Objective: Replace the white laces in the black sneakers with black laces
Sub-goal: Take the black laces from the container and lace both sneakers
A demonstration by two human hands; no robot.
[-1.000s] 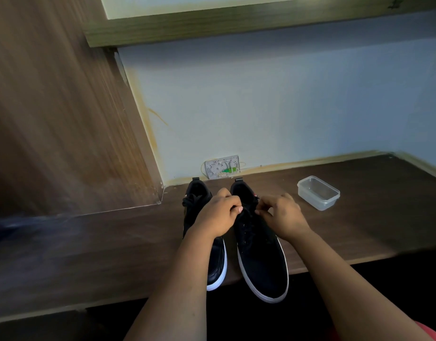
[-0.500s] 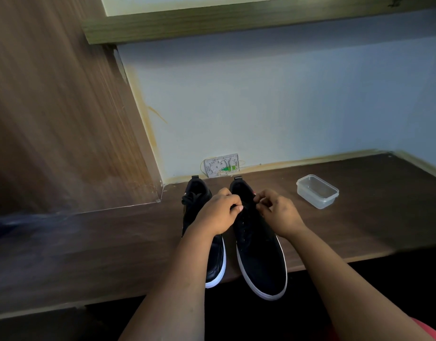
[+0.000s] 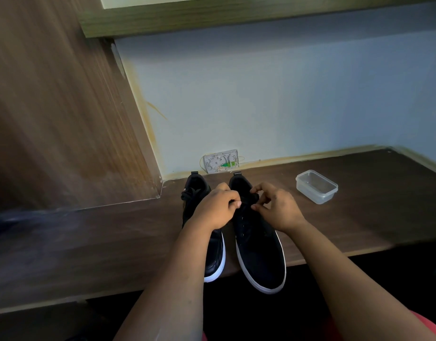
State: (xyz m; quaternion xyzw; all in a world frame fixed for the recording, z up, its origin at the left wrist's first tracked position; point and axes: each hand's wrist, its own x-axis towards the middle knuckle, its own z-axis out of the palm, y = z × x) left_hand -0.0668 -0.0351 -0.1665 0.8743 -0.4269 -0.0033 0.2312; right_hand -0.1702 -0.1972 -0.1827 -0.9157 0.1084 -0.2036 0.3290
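Two black sneakers with white soles stand side by side on the dark wooden desk (image 3: 89, 242), toes toward me and overhanging the front edge. The left sneaker (image 3: 213, 254) shows a tied black lace near its tongue. Over the right sneaker (image 3: 258, 257), both hands work at the top eyelets. My left hand (image 3: 215, 209) is curled and pinches a black lace end. My right hand (image 3: 277, 207) pinches the other part of the black lace (image 3: 249, 199) with thumb and fingers. No white lace is visible.
A clear plastic container (image 3: 316, 187) sits on the desk to the right of the shoes. A white wall socket plate (image 3: 220, 161) with a green part is behind them. A wooden side panel (image 3: 52, 119) rises at the left.
My right hand has drawn slightly right and its fingers have spread, opening a small gap from my left hand. The shoes have stayed in place.
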